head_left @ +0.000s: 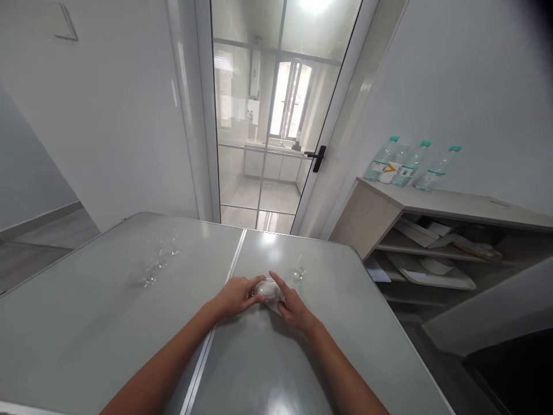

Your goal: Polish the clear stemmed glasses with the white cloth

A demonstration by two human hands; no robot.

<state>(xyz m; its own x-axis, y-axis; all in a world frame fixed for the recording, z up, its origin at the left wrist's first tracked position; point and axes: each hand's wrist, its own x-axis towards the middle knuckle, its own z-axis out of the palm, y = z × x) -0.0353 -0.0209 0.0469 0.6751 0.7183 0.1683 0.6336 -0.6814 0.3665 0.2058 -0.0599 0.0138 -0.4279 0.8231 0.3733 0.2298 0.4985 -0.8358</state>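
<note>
Both my hands meet over the middle of a grey table [108, 323]. My left hand [235, 297] and my right hand [294, 305] are closed around a clear glass with a white cloth [268, 291] bunched on it. The glass is mostly hidden by the cloth and my fingers. One empty stemmed glass [300, 270] stands upright just beyond my right hand, apart from it. Three more stemmed glasses [159, 265] stand in a diagonal row on the left half of the table.
A glass door with a black handle [317, 157] stands beyond the table's far edge. To the right, a wooden shelf unit [432, 202] carries three water bottles [408, 164] on top and papers on its shelves.
</note>
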